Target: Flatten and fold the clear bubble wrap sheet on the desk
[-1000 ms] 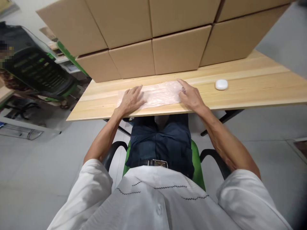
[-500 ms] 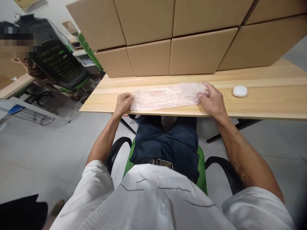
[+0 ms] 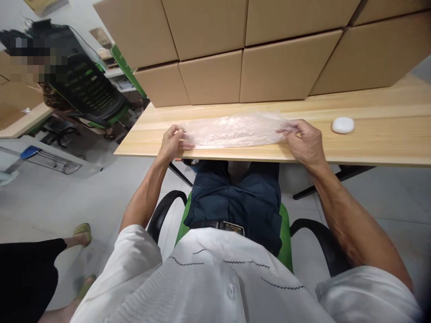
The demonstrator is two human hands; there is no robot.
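A crinkled, translucent pinkish plastic sheet or bag (image 3: 232, 130) stretches sideways over the wooden table (image 3: 151, 141), near its front edge. My left hand (image 3: 172, 142) pinches its left end between thumb and forefinger, the other fingers loosely bent beneath. At the right end, my right hand (image 3: 305, 141) grips the plastic between thumb and fingers. A small white rounded case (image 3: 343, 125) lies on the table to the right of my right hand, touching nothing else.
Stacked cardboard boxes (image 3: 210, 78) line the table's back. At the far left, a person sits in a black and green chair (image 3: 89, 87). Another person's legs in green shoes (image 3: 83, 234) show at lower left. Black armrests (image 3: 319, 237) flank me.
The plastic's right end is now drawn to a narrower strip at my right hand. My left-hand fingers have loosened and spread a little. More of the person at lower left has come into view.
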